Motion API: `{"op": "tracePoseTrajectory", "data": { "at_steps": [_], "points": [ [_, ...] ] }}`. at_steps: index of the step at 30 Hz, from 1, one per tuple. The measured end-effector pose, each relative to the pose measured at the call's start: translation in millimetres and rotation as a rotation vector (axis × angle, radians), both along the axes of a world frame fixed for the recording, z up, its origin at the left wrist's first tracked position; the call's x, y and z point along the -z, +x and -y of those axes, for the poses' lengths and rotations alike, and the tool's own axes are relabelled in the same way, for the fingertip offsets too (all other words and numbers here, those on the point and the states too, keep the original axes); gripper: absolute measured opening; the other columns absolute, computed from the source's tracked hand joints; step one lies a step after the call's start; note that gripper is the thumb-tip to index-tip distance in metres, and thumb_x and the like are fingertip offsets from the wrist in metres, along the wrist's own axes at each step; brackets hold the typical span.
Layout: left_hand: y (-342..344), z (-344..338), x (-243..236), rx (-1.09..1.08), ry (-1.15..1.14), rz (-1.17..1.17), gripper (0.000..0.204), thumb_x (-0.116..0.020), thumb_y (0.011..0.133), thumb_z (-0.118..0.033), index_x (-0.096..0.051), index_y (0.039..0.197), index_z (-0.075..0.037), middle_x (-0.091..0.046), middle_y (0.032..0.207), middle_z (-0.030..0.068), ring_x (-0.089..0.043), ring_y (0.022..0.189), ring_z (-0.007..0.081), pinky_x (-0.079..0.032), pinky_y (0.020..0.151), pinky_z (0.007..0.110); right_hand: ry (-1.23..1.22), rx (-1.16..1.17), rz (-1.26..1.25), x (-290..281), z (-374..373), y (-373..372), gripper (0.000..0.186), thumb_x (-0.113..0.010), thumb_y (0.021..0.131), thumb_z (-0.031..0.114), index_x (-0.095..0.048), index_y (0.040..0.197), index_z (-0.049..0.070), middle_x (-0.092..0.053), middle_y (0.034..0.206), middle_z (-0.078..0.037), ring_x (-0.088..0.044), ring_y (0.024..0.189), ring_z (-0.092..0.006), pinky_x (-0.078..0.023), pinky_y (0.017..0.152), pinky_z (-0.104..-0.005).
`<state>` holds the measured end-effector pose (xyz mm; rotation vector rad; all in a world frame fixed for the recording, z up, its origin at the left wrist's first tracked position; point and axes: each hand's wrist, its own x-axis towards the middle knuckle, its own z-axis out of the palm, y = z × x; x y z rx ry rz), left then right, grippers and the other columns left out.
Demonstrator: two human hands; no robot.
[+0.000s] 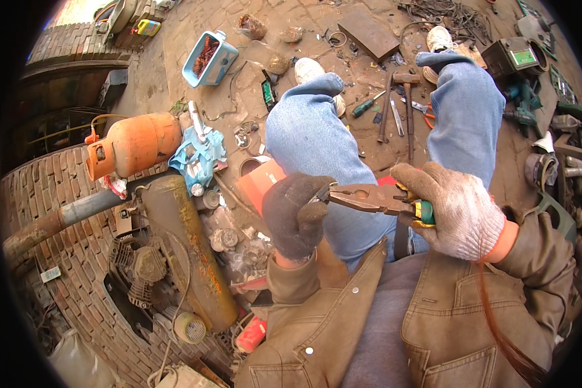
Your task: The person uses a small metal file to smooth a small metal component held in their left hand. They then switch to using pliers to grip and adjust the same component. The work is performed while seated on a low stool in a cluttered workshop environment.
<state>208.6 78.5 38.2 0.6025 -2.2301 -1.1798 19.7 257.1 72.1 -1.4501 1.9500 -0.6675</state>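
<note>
My right hand [462, 210], in a pale work glove, is closed round the green and yellow handles of a pair of combination pliers [368, 197]. Their rusty jaws point left, toward my other hand. My left hand [296, 210] wears a dark, soiled glove, and its fingers are pinched together. A small dark piece [323, 193] shows at those fingertips, against the tip of the pliers. It is too small to name, and the fingers partly cover it. Both hands are above my lap, over my jeans [352, 223].
A hammer [406, 79], a screwdriver [363, 108] and other hand tools lie between my feet. Beyond them is a rusty metal block [368, 33]. At left are a blue tub [228, 61], an orange gas cylinder [145, 143] and a long rusty tank [187, 246]. A green drill [525, 107] lies right.
</note>
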Motion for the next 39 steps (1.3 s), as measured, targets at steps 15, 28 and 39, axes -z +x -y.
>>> {"op": "tracePoseTrajectory", "data": {
  "at_steps": [15,28,39],
  "points": [
    [-2,-4,10,-0.019,-0.044,-0.043,0.042,-0.051,0.103,-0.034,-0.067,0.086,0.002,-0.064,0.072,0.0117,-0.061,0.058,0.0247,-0.047,0.054,0.034,-0.021,0.019,0.095,6,0,-1,0.066,-0.080,0.072,0.013,-0.055,0.132,0.004,-0.065,0.105,-0.020,-0.064,0.093,-0.0400,-0.052,0.079,-0.0463],
    [6,8,11,0.051,-0.440,0.163,0.038,-0.071,0.087,-0.041,-0.069,0.106,-0.009,-0.065,0.077,0.0105,-0.065,0.067,0.0301,-0.051,0.060,0.040,-0.237,-0.116,-0.355,-8,6,-11,0.066,-0.080,0.075,0.026,-0.053,0.129,-0.001,-0.064,0.115,-0.016,-0.063,0.103,-0.0336,-0.050,0.093,-0.0427],
    [12,7,5,0.227,-0.358,0.285,0.035,-0.066,0.093,-0.036,-0.068,0.104,-0.002,-0.070,0.086,0.0144,-0.067,0.072,0.0326,-0.052,0.064,0.040,0.035,-0.096,-0.085,-2,2,-7,0.071,-0.081,0.070,0.016,-0.051,0.133,0.005,-0.062,0.102,-0.018,-0.064,0.090,-0.0398,-0.052,0.076,-0.0469]
  ]
}}
